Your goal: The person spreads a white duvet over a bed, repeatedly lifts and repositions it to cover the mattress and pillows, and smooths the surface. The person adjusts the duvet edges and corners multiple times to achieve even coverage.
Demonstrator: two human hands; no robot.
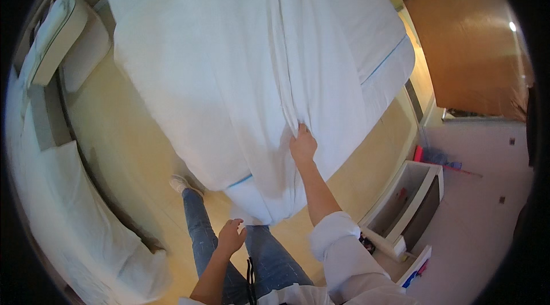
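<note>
A white sheet (206, 68) covers a large bed in front of me and hangs over its near corner. Folds run lengthwise down it to my right hand (304, 144), which pinches the gathered cloth. Thin blue stripes show on the white cloth near the right side and by the near edge. My left hand (232, 236) is over my legs, below the hanging cloth, with its fingers apart and holding nothing. Whatever lies under the sheet is hidden.
Along the left stands another white-draped piece of furniture (86, 227), with cushions (64, 43) farther back. At right are a white open drawer unit (412, 202), a red-handled tool (418, 153) and a brown wooden panel (468, 47). Pale tiled floor (124, 146) lies between.
</note>
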